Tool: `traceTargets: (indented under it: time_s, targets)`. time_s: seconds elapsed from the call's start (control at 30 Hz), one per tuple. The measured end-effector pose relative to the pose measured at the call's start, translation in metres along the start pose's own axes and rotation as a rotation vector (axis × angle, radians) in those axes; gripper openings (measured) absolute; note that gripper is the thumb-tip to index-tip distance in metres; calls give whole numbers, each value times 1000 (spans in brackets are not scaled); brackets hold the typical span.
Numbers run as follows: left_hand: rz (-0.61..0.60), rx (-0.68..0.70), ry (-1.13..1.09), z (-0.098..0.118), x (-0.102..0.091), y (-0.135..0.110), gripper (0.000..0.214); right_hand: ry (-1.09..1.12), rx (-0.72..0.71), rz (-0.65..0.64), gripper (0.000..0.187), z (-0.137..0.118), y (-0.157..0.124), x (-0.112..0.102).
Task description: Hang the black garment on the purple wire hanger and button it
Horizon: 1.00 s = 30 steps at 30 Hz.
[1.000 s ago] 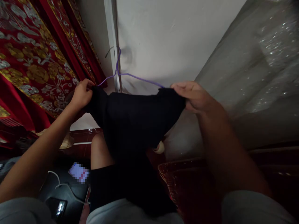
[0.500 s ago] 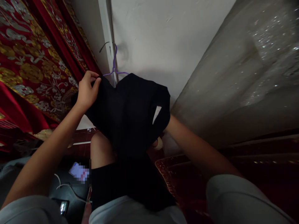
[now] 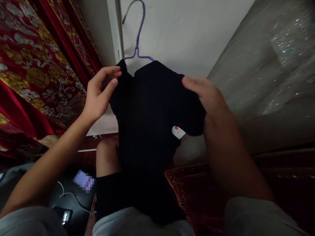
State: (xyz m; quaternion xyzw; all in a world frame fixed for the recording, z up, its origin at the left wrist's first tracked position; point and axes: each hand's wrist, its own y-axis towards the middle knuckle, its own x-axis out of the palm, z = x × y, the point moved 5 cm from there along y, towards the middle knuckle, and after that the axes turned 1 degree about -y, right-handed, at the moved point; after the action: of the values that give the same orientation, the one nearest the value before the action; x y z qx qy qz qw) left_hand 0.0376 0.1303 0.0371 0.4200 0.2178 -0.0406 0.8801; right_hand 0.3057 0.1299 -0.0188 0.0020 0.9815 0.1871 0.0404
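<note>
A black short-sleeved shirt [image 3: 150,111] is spread on a purple hanger [image 3: 137,49], whose hook rises above the collar. A white tag with red print [image 3: 178,132] sticks out below the right-hand sleeve. My left hand [image 3: 100,90] is at the shirt's left shoulder, its thumb and fingers apart and the fingertips touching the cloth edge. On the other shoulder, my right hand [image 3: 205,93] grips the fabric, thumb in front and the other fingers mostly hidden.
A red curtain with gold and silver flowers [image 3: 36,65] hangs at left. Behind the shirt is a white panel [image 3: 187,36]; plastic-wrapped material [image 3: 278,72] leans at right. Lower left, a lit phone [image 3: 83,179] and a cable [image 3: 76,200] lie on a dark surface.
The shirt and hanger have risen and shifted right. My right hand has come from under the shirt to its shoulder, and the tag shows. My left hand's pinch has loosened.
</note>
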Motion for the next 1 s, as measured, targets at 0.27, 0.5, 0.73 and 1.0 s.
traceTargets:
  time_s: [0.27,0.5,0.73,1.0]
  targets:
    - [-249,-737,-315,0,-5,-71,28,-146,-342,-1009,34,-22,-87,115]
    - [-495,-815,-25,22,-60,-109,29,-264,-350,-402,50,33,-17,84]
    - [-73,-384,323,12,-95,-72,24,157,165,-324,49,87,-2,77]
    - [575,128,410,39,-90,-87,34,424,143,149,22,46,68,47]
